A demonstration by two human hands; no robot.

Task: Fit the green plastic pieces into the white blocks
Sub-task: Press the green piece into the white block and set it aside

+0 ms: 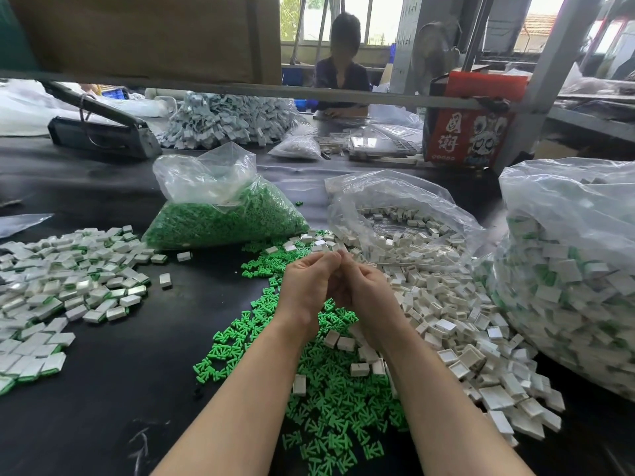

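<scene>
Left hand (307,281) and right hand (365,286) pressed together, fingers curled, fingertips meeting above green pieces (323,403); held item hidden, grip can't tell. Green pieces: small matte plastic, forked, scattered flat under wrists, axes random. White blocks (443,314): small glossy rectangular shells, heaped right of green pieces. Fitted blocks (65,286) left of green pieces. Crinkled clear bag (220,204) of green behind.

Under your left hand (305,283) the green plastic pieces (330,400) look matt and smooth. Right of your right hand (364,286), the white blocks (443,304) show a faint sheen. Beyond both hands, thin glossy crinkled plastic bags (206,176) lie on the matt black counter (103,389).
</scene>
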